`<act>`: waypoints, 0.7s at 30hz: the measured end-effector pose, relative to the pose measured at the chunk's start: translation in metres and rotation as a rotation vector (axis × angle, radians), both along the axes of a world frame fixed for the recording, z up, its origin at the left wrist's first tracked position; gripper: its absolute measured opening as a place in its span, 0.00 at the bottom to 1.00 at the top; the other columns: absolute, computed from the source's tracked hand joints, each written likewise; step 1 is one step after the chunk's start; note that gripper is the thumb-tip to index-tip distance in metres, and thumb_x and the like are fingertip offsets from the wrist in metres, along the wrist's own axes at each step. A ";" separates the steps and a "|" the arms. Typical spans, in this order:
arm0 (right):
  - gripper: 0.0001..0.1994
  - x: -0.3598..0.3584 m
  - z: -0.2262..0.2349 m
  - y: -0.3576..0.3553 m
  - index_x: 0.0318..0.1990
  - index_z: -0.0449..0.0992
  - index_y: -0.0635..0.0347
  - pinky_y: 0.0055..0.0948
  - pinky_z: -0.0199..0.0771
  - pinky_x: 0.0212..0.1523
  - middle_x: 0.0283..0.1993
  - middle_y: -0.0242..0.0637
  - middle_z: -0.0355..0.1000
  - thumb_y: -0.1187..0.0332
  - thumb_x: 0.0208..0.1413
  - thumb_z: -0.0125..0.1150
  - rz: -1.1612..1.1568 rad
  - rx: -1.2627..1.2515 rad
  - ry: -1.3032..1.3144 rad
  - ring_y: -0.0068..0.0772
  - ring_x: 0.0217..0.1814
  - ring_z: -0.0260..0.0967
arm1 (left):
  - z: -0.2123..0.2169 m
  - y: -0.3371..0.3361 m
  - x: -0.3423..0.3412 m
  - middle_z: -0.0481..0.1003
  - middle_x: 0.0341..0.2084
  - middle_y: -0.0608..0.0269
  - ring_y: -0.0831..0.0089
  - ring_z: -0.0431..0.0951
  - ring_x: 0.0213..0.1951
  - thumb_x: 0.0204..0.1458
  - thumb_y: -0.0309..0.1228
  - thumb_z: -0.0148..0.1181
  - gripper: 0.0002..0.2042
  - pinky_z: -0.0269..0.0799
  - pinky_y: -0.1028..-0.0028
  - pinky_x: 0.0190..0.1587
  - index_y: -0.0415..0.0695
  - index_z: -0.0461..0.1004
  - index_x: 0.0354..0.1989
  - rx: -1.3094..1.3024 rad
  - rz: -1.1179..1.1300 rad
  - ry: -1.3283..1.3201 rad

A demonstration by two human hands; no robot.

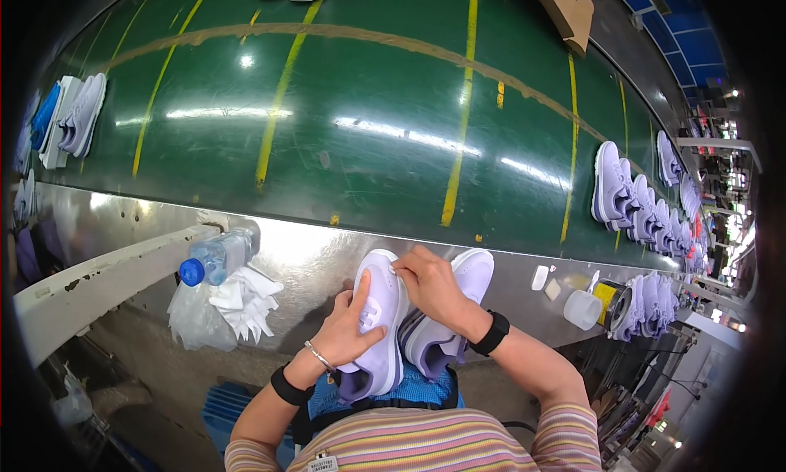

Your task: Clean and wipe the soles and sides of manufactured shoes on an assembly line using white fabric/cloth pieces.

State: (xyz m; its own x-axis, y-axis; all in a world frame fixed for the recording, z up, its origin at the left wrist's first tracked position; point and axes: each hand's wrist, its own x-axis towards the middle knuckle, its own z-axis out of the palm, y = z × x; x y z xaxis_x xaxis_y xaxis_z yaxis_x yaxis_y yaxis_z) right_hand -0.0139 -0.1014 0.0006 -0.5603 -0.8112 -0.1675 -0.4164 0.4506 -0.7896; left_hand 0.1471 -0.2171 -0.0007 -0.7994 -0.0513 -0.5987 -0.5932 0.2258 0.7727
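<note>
A lavender sneaker [381, 296] with a white sole lies at the near metal edge, its toe pointing away from me. My left hand [348, 329] is closed round its left side, thumb across the laces. The fingers of my right hand [431, 285] are pinched together against the right side of its toe, by the sole edge. Whatever that pinch may hold is too small to make out. A second lavender sneaker [473, 277] rests just to the right, partly covered by my right hand and wrist.
A green belt [368, 87] with yellow lines runs beyond the metal ledge [303, 243]. On the left are a blue-capped bottle [214, 257] and white tissues [246, 304]. To the right stand a translucent cup [582, 310] and a yellow tin [610, 300]. Several sneakers [610, 185] line the belt.
</note>
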 end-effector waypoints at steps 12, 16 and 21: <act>0.03 0.003 0.006 0.004 0.29 0.74 0.67 0.39 0.69 0.32 0.30 0.46 0.68 0.78 0.47 0.53 0.036 0.059 -0.018 0.52 0.31 0.68 | 0.002 -0.001 0.000 0.58 0.49 0.35 0.46 0.62 0.51 0.41 0.38 0.61 0.47 0.58 0.64 0.55 0.48 0.33 0.66 -0.026 -0.009 -0.017; 0.03 0.011 0.008 0.019 0.30 0.75 0.66 0.28 0.69 0.28 0.27 0.40 0.71 0.76 0.49 0.56 -0.020 0.013 -0.120 0.35 0.27 0.70 | 0.001 -0.003 0.001 0.52 0.52 0.28 0.37 0.63 0.51 0.44 0.43 0.57 0.46 0.62 0.61 0.54 0.52 0.31 0.66 -0.026 -0.044 -0.006; 0.06 -0.001 0.001 0.007 0.27 0.74 0.67 0.17 0.66 0.26 0.23 0.29 0.70 0.72 0.47 0.62 -0.256 0.169 -0.434 0.14 0.24 0.63 | -0.001 -0.001 0.002 0.55 0.51 0.31 0.41 0.62 0.52 0.43 0.41 0.59 0.46 0.59 0.62 0.55 0.50 0.32 0.66 -0.029 -0.033 0.009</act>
